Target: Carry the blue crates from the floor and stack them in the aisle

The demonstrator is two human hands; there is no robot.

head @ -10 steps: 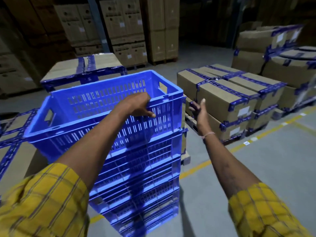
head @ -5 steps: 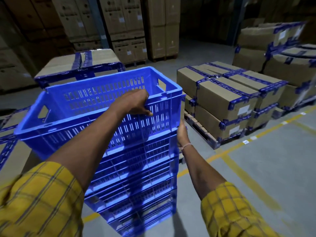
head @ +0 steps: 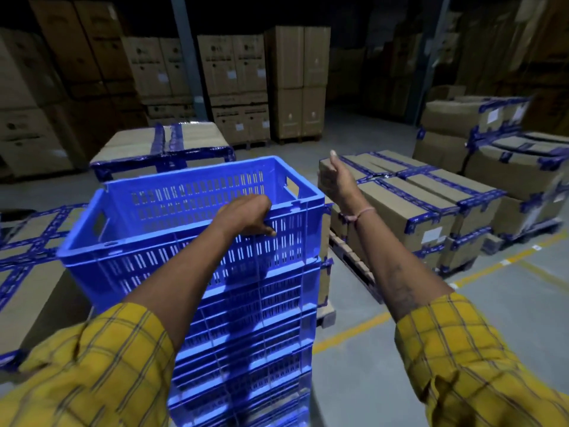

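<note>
The left hand [head: 246, 215] is curled over the near long rim of the top blue crate [head: 197, 217], fingers hooked down over the outer slotted wall and gripping it. That crate sits tilted, its left end lower and swung out past the stack of blue crates [head: 246, 334] beneath it, so it is not seated square on them. The stack stands on the grey floor [head: 523, 318], just left of a yellow floor line [head: 351, 332] that runs out from behind its base.

The right hand [head: 334, 178] is raised in the air just off the top crate's right end, apart from it and holding nothing; the thumb points up and the fingers look loosely bent (their far side is hidden, so how far they curl cannot be told). A thin string band [head: 360, 214] circles that wrist, and both arms end in yellow checked sleeves [head: 462, 365].

Right of the stack, cardboard boxes bound with blue tape [head: 409, 198] lie on a wooden pallet [head: 354, 260]. Behind the stack sits another blue-taped box [head: 163, 143], and more lie to its left. Beyond, tall stacked cartons [head: 295, 81] line the dim back of the warehouse.
</note>
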